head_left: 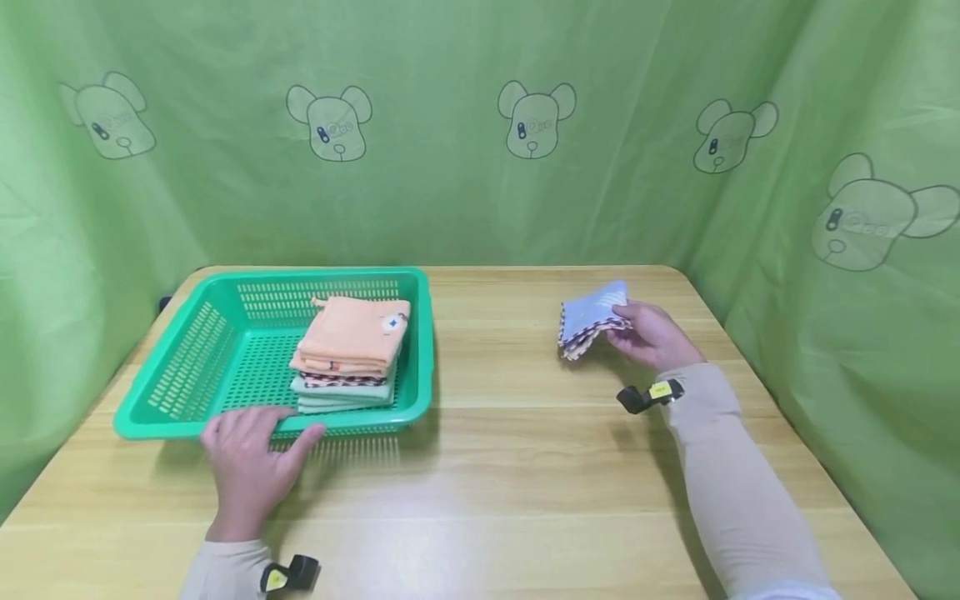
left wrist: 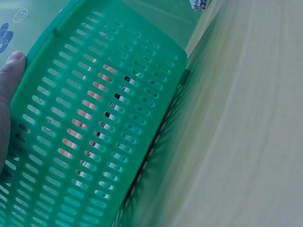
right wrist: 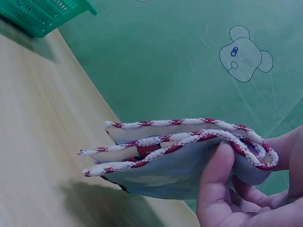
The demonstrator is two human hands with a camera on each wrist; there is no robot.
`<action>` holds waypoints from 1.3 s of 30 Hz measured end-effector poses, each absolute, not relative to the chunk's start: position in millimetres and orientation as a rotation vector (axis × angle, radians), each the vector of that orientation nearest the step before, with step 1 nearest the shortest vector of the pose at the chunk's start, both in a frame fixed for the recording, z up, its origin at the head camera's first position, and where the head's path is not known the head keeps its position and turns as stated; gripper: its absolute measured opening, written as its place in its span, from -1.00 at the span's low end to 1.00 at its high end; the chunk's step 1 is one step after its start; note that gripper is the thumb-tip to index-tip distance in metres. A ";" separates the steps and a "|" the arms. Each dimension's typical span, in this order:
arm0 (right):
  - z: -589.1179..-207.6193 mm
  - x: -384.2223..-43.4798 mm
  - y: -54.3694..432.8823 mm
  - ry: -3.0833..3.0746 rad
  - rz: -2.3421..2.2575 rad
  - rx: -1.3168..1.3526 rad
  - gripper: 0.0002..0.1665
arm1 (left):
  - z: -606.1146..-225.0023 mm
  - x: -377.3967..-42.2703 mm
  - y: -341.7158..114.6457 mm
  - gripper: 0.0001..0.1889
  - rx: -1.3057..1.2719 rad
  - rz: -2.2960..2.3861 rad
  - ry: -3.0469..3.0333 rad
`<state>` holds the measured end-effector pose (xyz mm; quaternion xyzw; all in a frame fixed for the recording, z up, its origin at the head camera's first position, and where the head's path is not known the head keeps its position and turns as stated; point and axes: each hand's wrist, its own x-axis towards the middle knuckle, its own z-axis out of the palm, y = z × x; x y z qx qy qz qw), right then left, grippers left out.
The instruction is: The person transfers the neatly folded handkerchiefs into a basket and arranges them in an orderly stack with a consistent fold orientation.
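At the right, my right hand (head_left: pixel 648 337) pinches a folded blue towel (head_left: pixel 592 310) near one edge, held up above the table. In the right wrist view, the towel's (right wrist: pixel 161 177) layers show, edged with red-and-white braided trim; the thumb (right wrist: pixel 218 165) presses on one face. My left hand (head_left: pixel 251 458) grips the near rim of a green plastic basket (head_left: pixel 428 350). Inside the basket's right half lies a stack of folded towels, with a peach one (head_left: pixel 352 329) on top and pale green ones (head_left: pixel 345 400) at the bottom. The stack shows through the slots in the left wrist view.
The basket stands on the left of a light wooden table (head_left: pixel 510 500). Green curtains (head_left: pixel 450 192) printed with bear heads hang behind the table and along both sides. Each wrist wears a small black camera, one of them by the right sleeve (head_left: pixel 637 400).
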<state>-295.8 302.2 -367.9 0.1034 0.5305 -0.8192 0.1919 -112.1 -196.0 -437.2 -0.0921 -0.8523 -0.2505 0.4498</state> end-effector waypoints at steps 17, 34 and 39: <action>-357.5 -298.1 285.0 1.469 -2.327 0.216 -0.70 | -436.8 -112.6 -194.8 -0.17 -0.225 -0.620 -2.100; -347.2 -297.6 266.3 1.486 -2.324 0.202 -0.59 | -434.3 -110.3 -194.2 -0.15 -0.218 -0.626 -2.135; -344.2 -296.3 261.0 1.490 -2.334 0.177 -0.67 | -434.7 -109.8 -194.6 -0.15 -0.211 -0.633 -2.148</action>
